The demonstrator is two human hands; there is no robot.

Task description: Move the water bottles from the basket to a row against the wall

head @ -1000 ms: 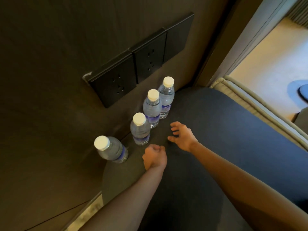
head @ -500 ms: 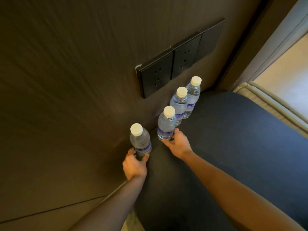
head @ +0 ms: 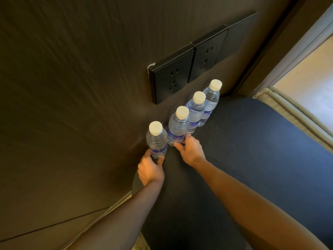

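Observation:
Several clear water bottles with white caps and blue labels stand upright in a row along the dark wall on a dark round table. My left hand grips the base of the nearest bottle. My right hand holds the lower part of the second bottle. The third bottle and the fourth bottle stand free behind them. No basket is in view.
Black wall sockets are mounted just above the row. A beige padded edge runs along the right, with a bright floor area beyond. The table's curved edge lies under my left forearm.
A second ago both hands were off the bottles and the nearest bottle stood apart. Now each hand grips a bottle and the nearest one sits close to the second.

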